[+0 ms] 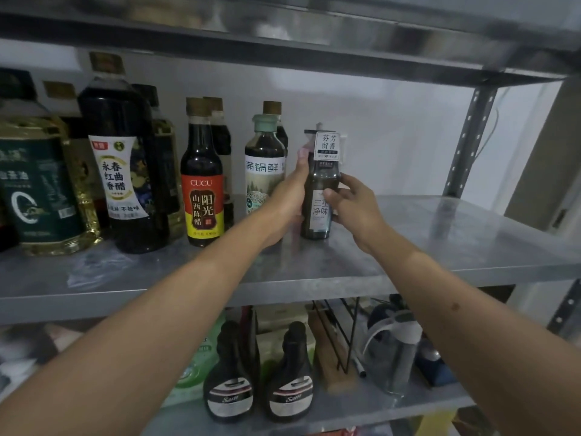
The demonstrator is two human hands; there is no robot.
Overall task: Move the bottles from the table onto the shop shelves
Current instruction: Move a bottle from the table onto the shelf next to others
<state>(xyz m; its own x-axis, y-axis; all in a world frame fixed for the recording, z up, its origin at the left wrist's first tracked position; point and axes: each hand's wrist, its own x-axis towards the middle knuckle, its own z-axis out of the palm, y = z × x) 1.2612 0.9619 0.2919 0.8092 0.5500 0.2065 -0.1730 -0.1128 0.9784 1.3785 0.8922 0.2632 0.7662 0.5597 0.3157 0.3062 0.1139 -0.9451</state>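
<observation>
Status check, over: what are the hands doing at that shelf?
Both hands, left and right, grip the dark spray bottle. Bottle upright on the shelf. Green-capped bottle close on its left.

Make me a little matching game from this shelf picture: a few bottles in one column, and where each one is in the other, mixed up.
Things:
1. CUCU vinegar bottle
2. spray bottle
3. green oil jug
4. two Sam bottles

Places:
A. lower shelf
B. held between the left hand and right hand
C. far left of the middle shelf
D. middle shelf, red and yellow label

Pairs: 1-D, 2-B, 3-C, 4-A
</observation>
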